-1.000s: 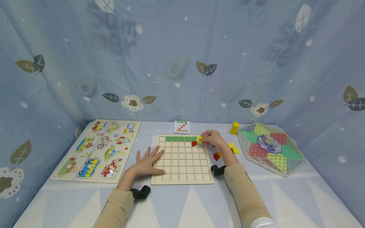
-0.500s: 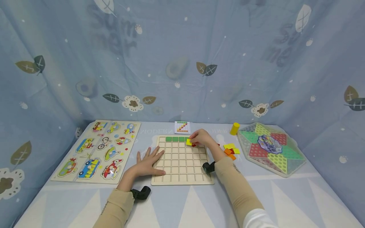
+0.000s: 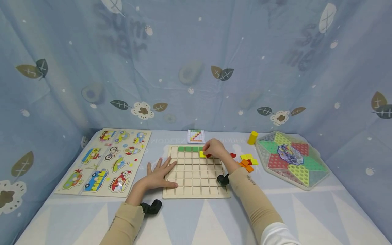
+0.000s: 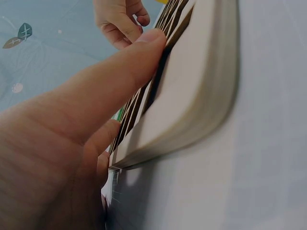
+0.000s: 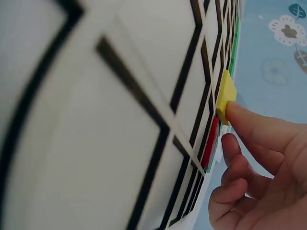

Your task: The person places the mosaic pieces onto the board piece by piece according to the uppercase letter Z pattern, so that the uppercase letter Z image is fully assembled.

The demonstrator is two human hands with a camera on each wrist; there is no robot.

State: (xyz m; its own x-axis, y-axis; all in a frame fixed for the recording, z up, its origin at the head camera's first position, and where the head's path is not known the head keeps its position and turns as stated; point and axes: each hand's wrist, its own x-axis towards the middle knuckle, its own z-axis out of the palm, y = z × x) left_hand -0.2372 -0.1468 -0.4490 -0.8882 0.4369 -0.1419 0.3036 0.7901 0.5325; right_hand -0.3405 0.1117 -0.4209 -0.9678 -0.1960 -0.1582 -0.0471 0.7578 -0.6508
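Note:
A wooden grid board [image 3: 196, 192] lies flat on the table. My left hand [image 3: 155, 177] rests with spread fingers on its left edge; in the left wrist view the thumb [image 4: 129, 57] lies across the board's rim. My right hand [image 3: 215, 148] pinches a yellow square tile [image 5: 224, 98] at the second row, just left of a red rounded tile [image 5: 210, 143]. The yellow tile sits raised above the grid in the right wrist view. Several green square tiles [image 3: 188, 149] fill the top row, partly covered by my right hand.
A pattern card [image 3: 196, 136] lies behind the board. Loose yellow, orange and red tiles [image 3: 248, 161] lie to the right, near a yellow cylinder [image 3: 252, 138] and a hexagonal star-patterned game board [image 3: 291, 160]. On the left is a vehicle puzzle [image 3: 105, 163].
My right hand has carried the yellow tile left from the board's top right, past the red tile, and lowered it toward a second-row cell. My left hand stays put.

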